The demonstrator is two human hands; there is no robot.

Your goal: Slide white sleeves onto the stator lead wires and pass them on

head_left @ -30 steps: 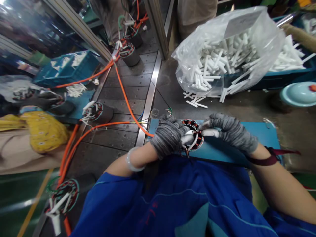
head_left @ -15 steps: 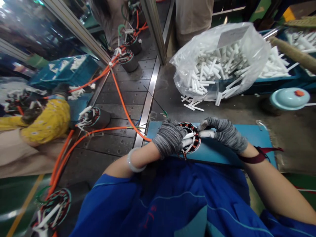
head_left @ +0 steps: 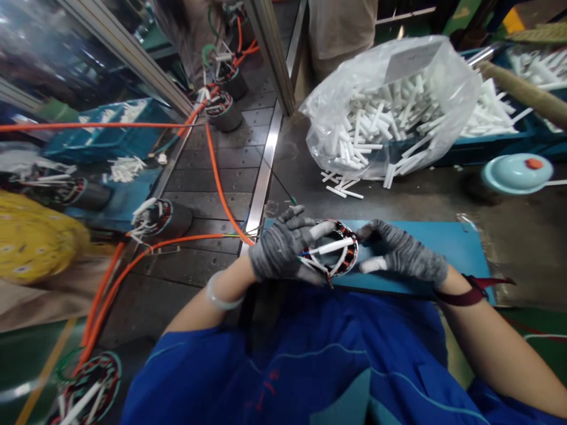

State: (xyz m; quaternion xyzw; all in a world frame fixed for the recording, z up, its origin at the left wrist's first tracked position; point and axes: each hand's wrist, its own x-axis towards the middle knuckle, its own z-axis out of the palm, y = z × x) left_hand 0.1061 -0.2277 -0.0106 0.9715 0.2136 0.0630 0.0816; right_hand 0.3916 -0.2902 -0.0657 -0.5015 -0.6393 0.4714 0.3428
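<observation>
A round stator [head_left: 351, 254] with black and orange windings lies on a blue board [head_left: 414, 236] in front of me; white sleeves and wires cross its opening. My left hand [head_left: 286, 243], in a grey glove with pale fingertips, is at the stator's left side, fingers spread. Its thumb and index finger reach to the ring's near and far edges. My right hand [head_left: 398, 252], gloved the same way, is just right of the ring, its thumb and fingers apart with nothing between them.
A clear bag [head_left: 319, 127] of white tubes stands beyond the board, with loose tubes [head_left: 343, 192] beside it. At right is a light-blue lidded container [head_left: 516, 174]. Left, more stators [head_left: 153, 218], orange tubing [head_left: 217, 171] and a person's yellow sleeve [head_left: 39, 236].
Both my hands have opened; the left moved left, uncovering more of the stator. The co-worker's arm at left has drawn back, and an orange tube now stretches across the upper left.
</observation>
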